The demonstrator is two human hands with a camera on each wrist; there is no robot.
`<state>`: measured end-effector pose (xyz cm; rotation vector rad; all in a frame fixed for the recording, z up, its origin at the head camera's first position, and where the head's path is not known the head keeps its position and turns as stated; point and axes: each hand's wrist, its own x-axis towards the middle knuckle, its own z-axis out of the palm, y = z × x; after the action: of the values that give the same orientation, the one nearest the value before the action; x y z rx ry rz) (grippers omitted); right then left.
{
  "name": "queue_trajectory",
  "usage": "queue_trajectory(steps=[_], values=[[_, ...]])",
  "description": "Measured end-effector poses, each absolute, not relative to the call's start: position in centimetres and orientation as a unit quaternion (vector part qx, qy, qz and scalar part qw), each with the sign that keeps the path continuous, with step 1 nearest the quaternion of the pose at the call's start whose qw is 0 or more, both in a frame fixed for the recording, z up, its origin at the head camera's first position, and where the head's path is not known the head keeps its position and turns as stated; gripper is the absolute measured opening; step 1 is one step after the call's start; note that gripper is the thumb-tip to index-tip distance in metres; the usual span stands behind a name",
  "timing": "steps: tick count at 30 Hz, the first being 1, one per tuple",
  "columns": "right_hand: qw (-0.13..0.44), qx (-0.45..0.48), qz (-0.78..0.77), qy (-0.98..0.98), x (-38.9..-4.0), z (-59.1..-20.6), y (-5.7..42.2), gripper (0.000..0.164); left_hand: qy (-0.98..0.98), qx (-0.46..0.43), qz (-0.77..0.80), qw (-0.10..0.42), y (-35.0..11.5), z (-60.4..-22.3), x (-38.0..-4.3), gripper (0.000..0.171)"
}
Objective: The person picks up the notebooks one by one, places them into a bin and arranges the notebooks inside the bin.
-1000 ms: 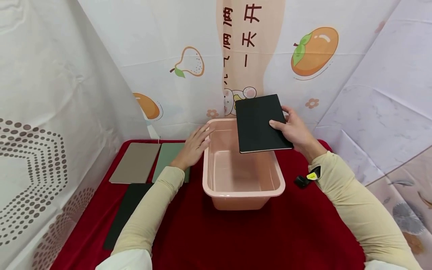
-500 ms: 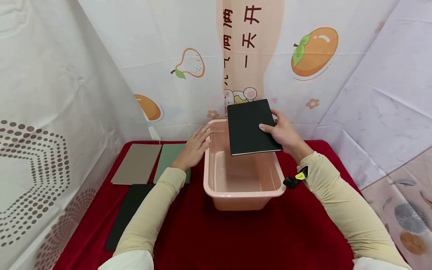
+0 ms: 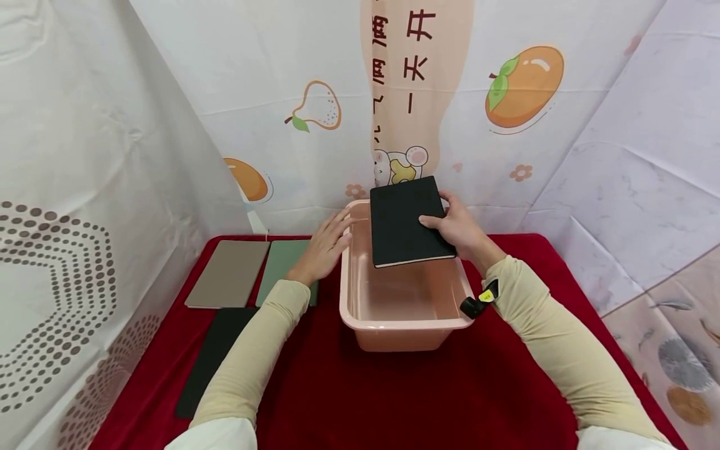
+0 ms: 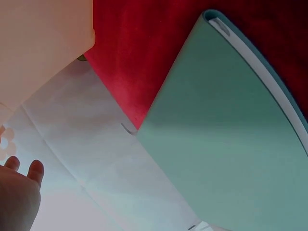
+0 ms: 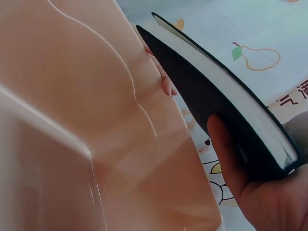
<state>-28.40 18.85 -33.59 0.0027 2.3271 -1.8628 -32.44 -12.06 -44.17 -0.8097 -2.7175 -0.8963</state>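
Table (image 3: 427,400) draped in red carries a pink basin (image 3: 402,339) near its far edge — above it, tilted, a black notebook (image 3: 402,219), gripped at its right side by the right hand (image 3: 467,232); the left hand (image 3: 322,248), fingers extended, rests on the basin's left rim.

Cannot see most of far rim of pink tub (image 3: 405,325) behind held black notebook (image 3: 409,222), nor right part of dark notebook (image 3: 210,356) behind left sleeve (image 3: 244,362).

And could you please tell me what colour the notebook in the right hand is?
The notebook is black; its cover shows best in the head view.
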Motion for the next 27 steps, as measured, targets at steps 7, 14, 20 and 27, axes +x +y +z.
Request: queue_trajectory(steps=[7, 14, 20, 27], values=[[0.124, -0.001, -0.634, 0.764, -28.4, -33.6, 18.2, 0.089, -0.907, -0.277, -0.304, 0.092, -12.1, -44.2, -32.5, 0.056], [0.137, -0.012, -0.613, 0.778, -28.5, -33.6, 17.8, 0.085, -0.905, -0.276, -0.311, 0.092, -12.2, -44.3, -32.6, 0.055], [0.123, -0.049, -0.583, 0.801, -28.7, -34.0, 17.4, 0.071, -0.908, -0.270, -0.308, 0.090, -12.4, -44.3, -32.6, 0.056], [0.130, -0.047, -0.583, 0.801, -28.7, -34.4, 17.0, 0.078, -0.906, -0.272, -0.314, 0.086, -12.2, -44.3, -32.6, 0.054]])
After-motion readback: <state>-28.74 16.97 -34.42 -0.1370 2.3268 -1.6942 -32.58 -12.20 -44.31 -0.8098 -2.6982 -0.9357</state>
